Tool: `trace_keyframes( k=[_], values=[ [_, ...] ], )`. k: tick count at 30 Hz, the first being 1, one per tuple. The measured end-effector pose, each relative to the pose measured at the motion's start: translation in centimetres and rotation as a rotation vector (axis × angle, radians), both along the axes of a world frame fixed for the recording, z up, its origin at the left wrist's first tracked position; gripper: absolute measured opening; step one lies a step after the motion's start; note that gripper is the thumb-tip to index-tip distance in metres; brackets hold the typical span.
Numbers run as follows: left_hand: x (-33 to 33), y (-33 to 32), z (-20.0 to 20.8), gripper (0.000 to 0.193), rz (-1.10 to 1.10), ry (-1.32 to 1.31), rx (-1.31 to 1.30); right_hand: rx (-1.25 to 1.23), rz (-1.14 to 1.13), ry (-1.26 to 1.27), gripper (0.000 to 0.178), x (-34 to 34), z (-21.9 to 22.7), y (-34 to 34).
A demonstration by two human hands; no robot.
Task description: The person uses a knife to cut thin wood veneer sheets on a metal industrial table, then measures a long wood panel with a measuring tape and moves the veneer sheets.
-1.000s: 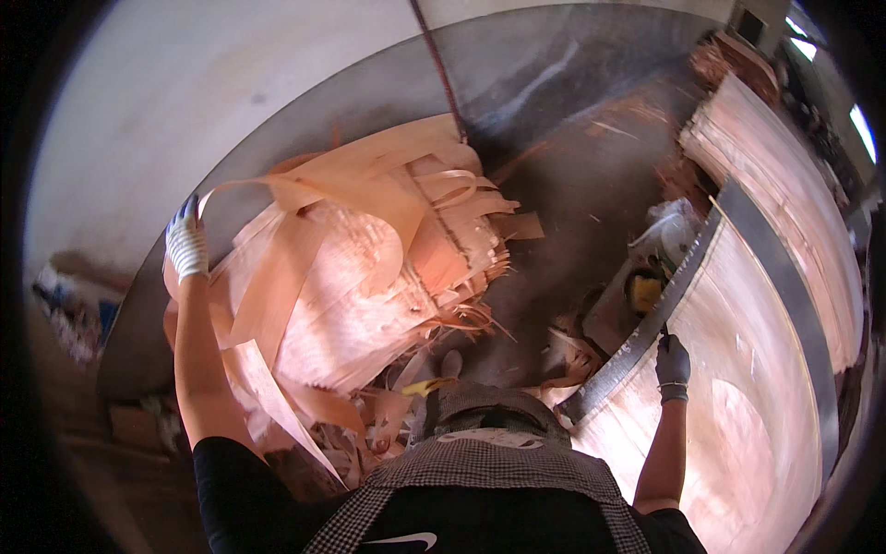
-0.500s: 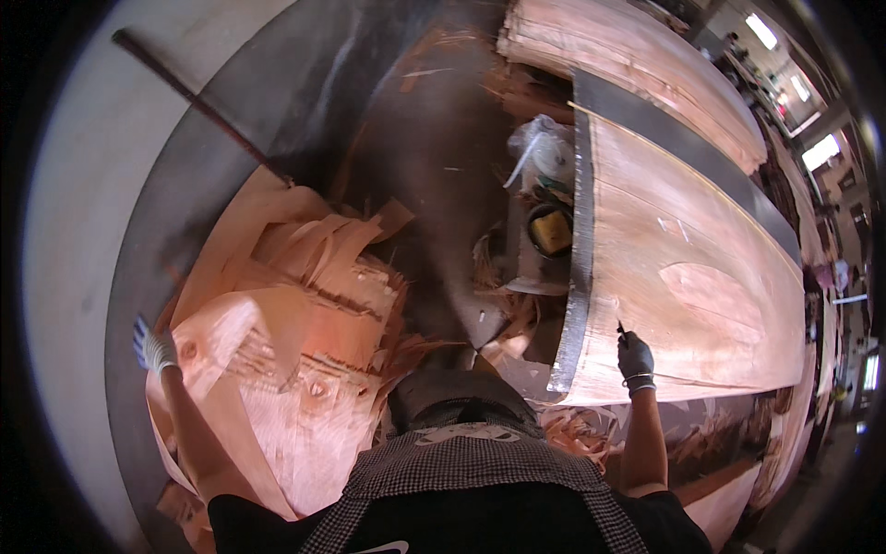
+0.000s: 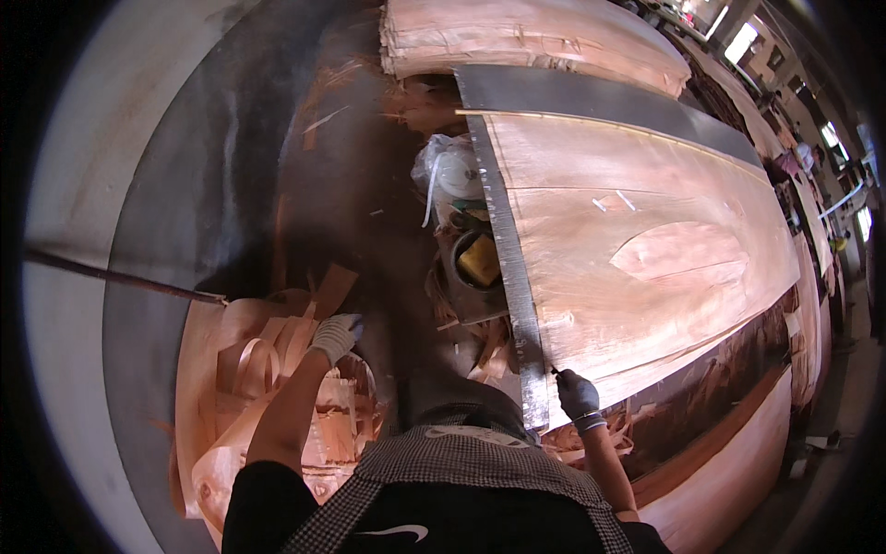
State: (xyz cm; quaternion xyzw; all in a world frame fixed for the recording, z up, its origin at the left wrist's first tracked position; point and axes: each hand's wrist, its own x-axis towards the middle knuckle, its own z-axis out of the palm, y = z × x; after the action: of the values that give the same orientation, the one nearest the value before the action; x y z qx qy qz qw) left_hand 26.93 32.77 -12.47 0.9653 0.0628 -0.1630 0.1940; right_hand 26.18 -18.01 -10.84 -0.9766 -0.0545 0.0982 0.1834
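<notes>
My left hand (image 3: 336, 338), in a white knit glove with bluish fingertips, is over the far edge of a heap of peeled wood veneer (image 3: 208, 369). Its fingers stretch to the right, slightly blurred, and nothing shows in them. Closed around a small black-handled knife (image 3: 556, 371) is my right hand (image 3: 579, 395), in a dark grey glove. The knife's tip is at the near left part of a wide veneer sheet (image 3: 572, 277), close to the dark edge strip; its blade hardly shows. An oval patch (image 3: 683, 251) and two small white strips mark the sheet.
Left of the sheet, a black bowl (image 3: 459, 263) holds a yellow sponge (image 3: 479, 260), beside a clear plastic bag (image 3: 450, 171). A thick veneer stack (image 3: 535, 37) stands at the back. A dark rod (image 3: 120, 274) juts out from the left wall. Veneer scraps lie below the sheet.
My left hand has swung from the veneer heap's left edge rightward across to its far side. My right hand, still holding the knife, has come nearer the sheet's dark edge. The view has turned right.
</notes>
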Motion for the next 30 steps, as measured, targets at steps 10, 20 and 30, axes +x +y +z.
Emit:
trace_keyframes(
  k=[10, 20, 30],
  values=[
    [27.1, 1.6, -12.1, 0.038, -0.090, 0.061, -0.193, 0.211, -0.282, 0.094, 0.022, 2.6, 0.8, 8.5],
    [48.4, 3.2, -25.4, 0.023, 0.035, -0.206, -0.573, 0.272, -0.233, 0.310, 0.017, 11.9, 1.1, 21.3],
    [33.6, 0.3, -3.3, 0.026, -0.576, 0.464, -1.040, 0.991, -0.724, 0.768, 0.023, 29.3, -2.1, 29.8]
  ],
)
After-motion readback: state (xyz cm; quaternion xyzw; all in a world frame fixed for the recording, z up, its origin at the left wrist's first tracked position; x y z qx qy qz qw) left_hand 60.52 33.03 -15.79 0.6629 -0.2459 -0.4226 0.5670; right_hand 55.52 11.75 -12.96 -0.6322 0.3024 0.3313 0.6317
